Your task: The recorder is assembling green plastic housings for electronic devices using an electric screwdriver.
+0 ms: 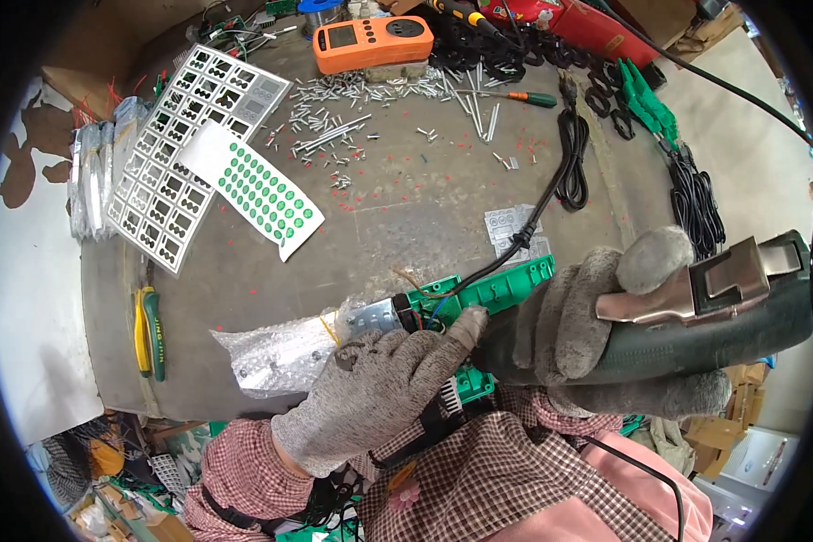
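- Green housing (512, 284) here, on my side of the orange meter (370, 47)!
- My left hand (370, 384), half-curled, fingertip on it; firm grip, can't tell.
- My right hand (565, 321) wraps a dark tool (696, 354), nearer me, right of the meter.

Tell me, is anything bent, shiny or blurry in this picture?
In the head view, the left edge of the worktable bows outward and black rounds off the corners; there too, glare glints on the bubble wrap and on the coppery metal fitting of the dark green tool; head-view light looks fairly even, with the orange meter reasonably sharp.
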`<state>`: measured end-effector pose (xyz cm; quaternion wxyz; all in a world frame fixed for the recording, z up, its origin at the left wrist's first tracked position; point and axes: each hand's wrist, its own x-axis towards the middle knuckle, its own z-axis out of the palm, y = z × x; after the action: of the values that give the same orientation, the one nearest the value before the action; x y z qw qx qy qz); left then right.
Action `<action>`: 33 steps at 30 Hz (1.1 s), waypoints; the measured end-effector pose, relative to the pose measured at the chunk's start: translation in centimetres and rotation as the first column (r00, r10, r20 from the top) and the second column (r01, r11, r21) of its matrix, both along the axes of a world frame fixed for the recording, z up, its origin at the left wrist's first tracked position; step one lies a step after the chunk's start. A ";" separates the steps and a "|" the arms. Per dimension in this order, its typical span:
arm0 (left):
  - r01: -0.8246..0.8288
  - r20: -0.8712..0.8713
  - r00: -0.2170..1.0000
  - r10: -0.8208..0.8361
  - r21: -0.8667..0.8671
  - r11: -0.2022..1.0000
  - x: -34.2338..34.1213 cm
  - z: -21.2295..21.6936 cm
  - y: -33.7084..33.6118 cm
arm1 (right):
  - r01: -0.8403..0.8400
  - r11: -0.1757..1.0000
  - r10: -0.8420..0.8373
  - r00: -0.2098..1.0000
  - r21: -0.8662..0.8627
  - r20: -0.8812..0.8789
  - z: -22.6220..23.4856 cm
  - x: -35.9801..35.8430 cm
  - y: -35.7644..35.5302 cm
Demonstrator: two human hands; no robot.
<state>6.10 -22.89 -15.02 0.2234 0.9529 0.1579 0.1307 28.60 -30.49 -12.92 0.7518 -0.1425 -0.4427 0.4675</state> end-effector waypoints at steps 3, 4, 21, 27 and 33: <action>-0.028 0.052 0.998 0.024 0.069 0.997 -0.3 0.4 -0.1 | 0.001 1.000 -0.001 1.000 -0.004 -0.016 -0.5 0.6 1.1; 0.007 0.064 0.998 -0.012 0.076 0.997 0.8 0.7 -0.1 | 0.038 0.999 -0.038 0.999 0.002 -0.006 -0.2 -1.4 5.3; 0.005 -0.054 0.999 -0.005 0.005 1.000 -0.6 0.1 -0.2 | 0.043 0.999 -0.045 0.996 -0.026 -0.081 -0.3 3.6 -3.5; 0.084 0.002 0.996 -0.084 0.036 0.996 0.2 -0.1 0.6 | 0.078 0.996 -0.081 0.992 -0.036 -0.096 -0.3 -2.1 2.3; 0.056 0.012 0.998 -0.056 0.039 0.998 -0.1 0.5 0.4 | 0.087 0.995 -0.092 0.989 -0.050 -0.114 -0.4 -2.3 2.1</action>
<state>6.04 -22.51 -14.53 0.2093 0.9603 0.1270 0.1335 26.29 -28.40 -13.29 0.7932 -0.1518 -0.3807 0.4505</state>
